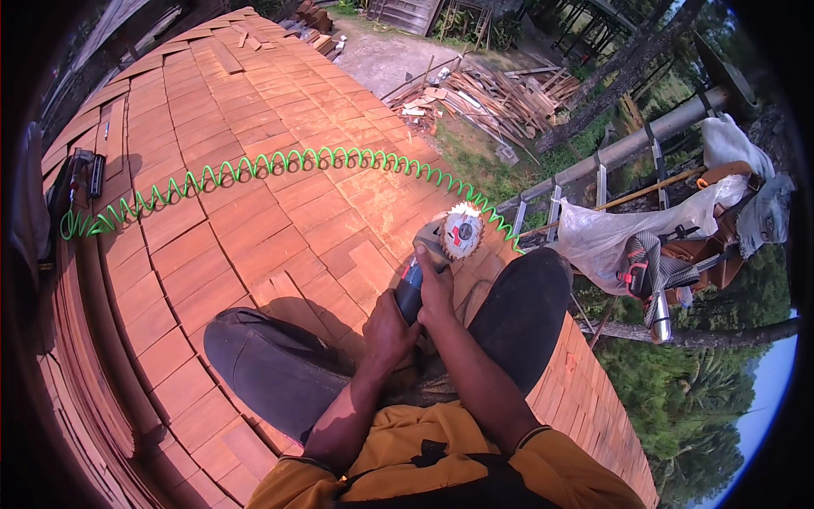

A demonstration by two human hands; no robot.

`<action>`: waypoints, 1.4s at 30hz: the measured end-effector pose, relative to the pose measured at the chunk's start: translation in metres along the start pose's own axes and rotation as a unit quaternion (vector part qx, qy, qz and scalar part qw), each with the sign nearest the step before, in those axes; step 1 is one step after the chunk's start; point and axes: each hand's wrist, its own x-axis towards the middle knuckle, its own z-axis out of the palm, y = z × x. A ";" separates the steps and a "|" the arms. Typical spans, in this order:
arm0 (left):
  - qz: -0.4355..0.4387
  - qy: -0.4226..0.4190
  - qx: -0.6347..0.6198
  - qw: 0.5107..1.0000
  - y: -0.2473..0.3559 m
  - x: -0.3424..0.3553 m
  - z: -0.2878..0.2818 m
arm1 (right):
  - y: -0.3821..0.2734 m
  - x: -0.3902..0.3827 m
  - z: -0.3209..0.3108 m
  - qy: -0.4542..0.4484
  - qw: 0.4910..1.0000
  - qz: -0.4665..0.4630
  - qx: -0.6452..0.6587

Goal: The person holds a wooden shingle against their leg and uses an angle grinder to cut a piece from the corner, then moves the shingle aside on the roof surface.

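left hand (390, 329), right hand (436, 294) both grip angle grinder (410, 286) with toothed disc (463, 233); green coiled hose (292, 161) lies across shingles (197, 265)

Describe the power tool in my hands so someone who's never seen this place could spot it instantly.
Start at the broad, reddish-brown shingle roof and find the bent, dark-trousered legs on it. Between them, the left hand and right hand grip a dark-bodied power tool. Its round, toothed metal disc sets it apart from the green coiled hose arching beyond.
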 end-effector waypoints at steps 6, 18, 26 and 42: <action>0.032 0.030 -0.025 0.999 -0.008 0.001 -0.009 | 0.006 -0.005 -0.002 -0.031 0.999 -0.012 0.019; 0.048 -0.049 -0.139 0.988 -0.016 0.009 -0.024 | 0.011 0.000 -0.021 -0.114 0.992 0.005 0.052; 0.030 -0.166 -0.535 0.828 -0.024 0.006 -0.030 | 0.001 -0.003 -0.007 -0.155 0.974 0.077 0.144; 0.121 -0.258 -0.493 0.822 -0.038 0.006 -0.022 | -0.002 -0.022 -0.018 -0.243 0.970 0.014 0.018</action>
